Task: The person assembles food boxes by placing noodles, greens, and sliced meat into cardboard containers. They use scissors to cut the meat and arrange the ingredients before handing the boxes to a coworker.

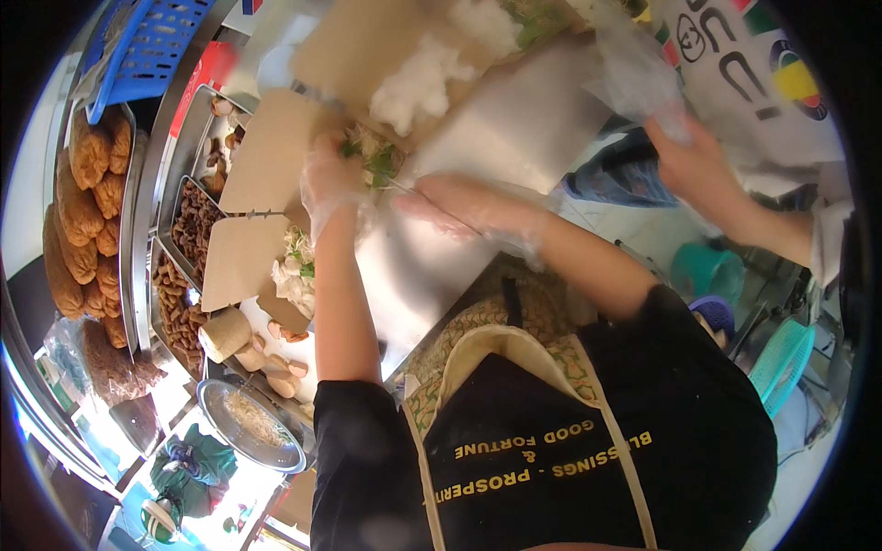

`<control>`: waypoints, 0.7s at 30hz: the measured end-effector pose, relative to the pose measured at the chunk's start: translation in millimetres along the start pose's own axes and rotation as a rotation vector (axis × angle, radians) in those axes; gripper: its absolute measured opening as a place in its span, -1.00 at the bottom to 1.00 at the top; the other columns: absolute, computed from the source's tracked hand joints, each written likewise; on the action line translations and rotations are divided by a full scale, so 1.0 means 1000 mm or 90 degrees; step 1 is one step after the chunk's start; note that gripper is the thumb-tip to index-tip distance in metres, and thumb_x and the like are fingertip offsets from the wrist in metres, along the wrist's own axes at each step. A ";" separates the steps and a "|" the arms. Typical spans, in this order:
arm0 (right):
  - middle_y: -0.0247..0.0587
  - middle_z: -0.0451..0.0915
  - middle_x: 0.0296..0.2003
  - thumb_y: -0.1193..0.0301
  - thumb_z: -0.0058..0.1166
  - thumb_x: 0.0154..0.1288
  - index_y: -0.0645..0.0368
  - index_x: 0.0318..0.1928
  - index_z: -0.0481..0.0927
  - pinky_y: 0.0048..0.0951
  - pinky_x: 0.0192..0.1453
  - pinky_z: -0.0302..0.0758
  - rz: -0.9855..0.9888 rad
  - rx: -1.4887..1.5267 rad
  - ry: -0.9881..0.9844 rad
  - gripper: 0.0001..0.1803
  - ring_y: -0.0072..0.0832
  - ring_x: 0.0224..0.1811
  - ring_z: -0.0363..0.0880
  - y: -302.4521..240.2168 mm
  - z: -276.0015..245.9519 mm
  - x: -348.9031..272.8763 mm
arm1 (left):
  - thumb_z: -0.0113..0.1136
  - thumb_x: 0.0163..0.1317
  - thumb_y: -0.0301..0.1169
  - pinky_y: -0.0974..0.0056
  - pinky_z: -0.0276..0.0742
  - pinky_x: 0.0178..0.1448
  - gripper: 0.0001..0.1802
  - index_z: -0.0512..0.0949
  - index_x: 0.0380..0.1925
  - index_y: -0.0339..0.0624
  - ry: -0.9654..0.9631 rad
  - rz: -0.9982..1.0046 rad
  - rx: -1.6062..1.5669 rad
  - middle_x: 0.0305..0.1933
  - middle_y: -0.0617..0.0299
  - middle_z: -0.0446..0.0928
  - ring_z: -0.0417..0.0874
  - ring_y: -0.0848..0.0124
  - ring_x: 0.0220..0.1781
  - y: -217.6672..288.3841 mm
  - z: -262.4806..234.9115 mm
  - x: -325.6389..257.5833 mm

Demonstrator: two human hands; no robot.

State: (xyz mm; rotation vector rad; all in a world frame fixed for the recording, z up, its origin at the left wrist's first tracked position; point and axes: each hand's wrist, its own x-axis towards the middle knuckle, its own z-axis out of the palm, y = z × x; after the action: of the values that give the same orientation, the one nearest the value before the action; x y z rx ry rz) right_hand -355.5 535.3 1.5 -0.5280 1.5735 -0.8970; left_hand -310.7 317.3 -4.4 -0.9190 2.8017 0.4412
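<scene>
My left hand [333,179], in a clear plastic glove, is at a brown cardboard box of green herbs and pale shreds [378,167]. Its fingers are blurred and partly hidden against the filling. From the right, my gloved right hand [446,204] is closed around a thin, straight utensil [401,187], whose tip points at the herbs; its exact kind is unclear. Beyond them lies an open brown box with white rice [423,87]. Beside my left wrist, another open box [241,262] has pale pieces and greens [296,275] by it.
Metal trays of browned meat [195,225] line the left side, with bread loaves [87,216] farther out. A metal bowl of pale shreds [250,418] stands at lower left. At right, another person's gloved hand [689,156] holds a clear plastic bag [634,69] over the steel counter [514,119].
</scene>
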 end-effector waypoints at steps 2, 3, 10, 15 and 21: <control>-0.09 0.61 -0.48 -0.18 -0.16 0.50 0.31 -0.37 0.54 -0.19 -0.37 0.51 -0.014 0.111 0.003 -0.29 -0.35 -0.63 0.51 0.004 -0.001 0.003 | 0.33 0.16 -0.27 0.03 0.53 0.19 -0.39 0.46 0.27 0.21 0.032 0.002 0.056 0.10 0.00 0.61 0.63 0.05 0.14 0.012 -0.005 -0.011; -0.08 0.62 -0.47 -0.19 -0.20 0.51 0.31 -0.36 0.55 -0.18 -0.36 0.52 -0.006 0.157 0.004 -0.27 -0.35 -0.64 0.51 0.009 -0.001 -0.004 | 0.32 0.18 -0.26 0.02 0.53 0.19 -0.42 0.47 0.26 0.21 0.052 0.019 0.043 0.10 -0.01 0.60 0.63 0.04 0.13 0.014 -0.014 -0.018; 0.08 0.66 -0.33 -0.03 -0.01 0.45 0.25 -0.10 0.60 -0.12 -0.19 0.55 -0.224 -0.251 0.346 -0.47 -0.01 -0.31 0.65 0.026 -0.050 -0.065 | 0.21 0.28 -0.20 0.01 0.51 0.21 -0.52 0.51 0.23 0.23 0.028 0.077 0.069 0.12 0.06 0.60 0.61 0.07 0.15 0.039 -0.042 -0.010; 0.06 0.68 -0.25 0.22 0.16 0.31 0.13 -0.02 0.60 -0.04 -0.12 0.55 -0.292 -0.209 0.651 -0.67 0.06 -0.17 0.65 0.011 -0.101 -0.022 | 0.16 0.30 -0.25 0.11 0.51 0.25 -0.64 0.61 0.06 -0.06 0.043 0.418 0.097 0.13 0.13 0.60 0.61 0.13 0.17 0.128 0.006 0.053; 0.06 0.69 -0.20 0.28 0.14 0.26 0.08 0.09 0.60 0.02 -0.07 0.55 -0.130 -0.345 0.714 -0.61 0.07 -0.12 0.64 0.023 -0.119 0.034 | 0.17 0.26 -0.32 0.10 0.62 0.10 -0.68 0.64 -0.03 -0.19 0.042 0.120 0.084 0.11 0.07 0.62 0.66 0.12 0.15 0.191 0.046 0.084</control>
State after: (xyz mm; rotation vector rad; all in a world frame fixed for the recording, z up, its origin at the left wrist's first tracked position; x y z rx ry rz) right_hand -473.9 553.5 -36.3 -0.6009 2.8715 -0.9723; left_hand -489.9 432.7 -24.2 -0.6577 2.9484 0.2494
